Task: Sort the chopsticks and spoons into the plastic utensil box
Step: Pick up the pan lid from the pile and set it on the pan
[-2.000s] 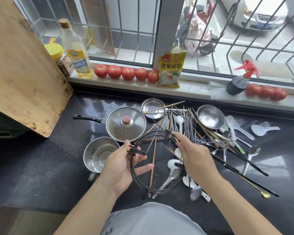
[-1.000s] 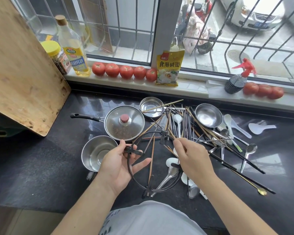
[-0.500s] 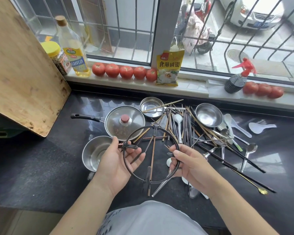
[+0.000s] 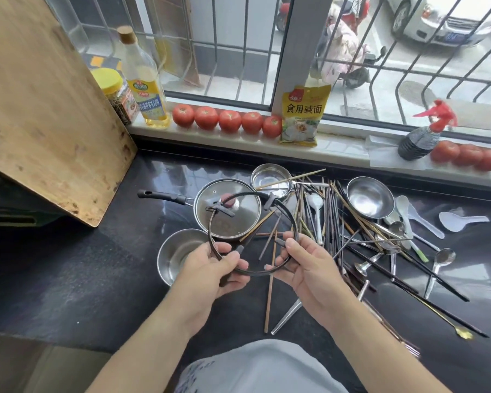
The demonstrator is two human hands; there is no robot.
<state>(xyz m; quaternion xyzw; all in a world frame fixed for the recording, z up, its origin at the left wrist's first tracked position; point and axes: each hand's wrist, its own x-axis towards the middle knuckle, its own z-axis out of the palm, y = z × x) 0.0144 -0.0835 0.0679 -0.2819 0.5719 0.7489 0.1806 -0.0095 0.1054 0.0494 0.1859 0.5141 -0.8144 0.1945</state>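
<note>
A home kitchen is showing itself: a dark stone worktop (image 4: 68,279) is carrying a lidded pan (image 4: 227,208) at its middle, tomatoes (image 4: 227,120) and an oil bottle (image 4: 145,80) are lining the barred window's sill (image 4: 338,150) along its far edge

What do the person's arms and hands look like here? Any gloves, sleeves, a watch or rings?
Both forearms are bare right up to the bottom edge of the picture, with no sleeves in view. The left hand and right hand wear no gloves, and no watch, bracelet or ring shows on either. Between the arms, a pale grey-white garment with a faint dark pattern covers the body.
</note>
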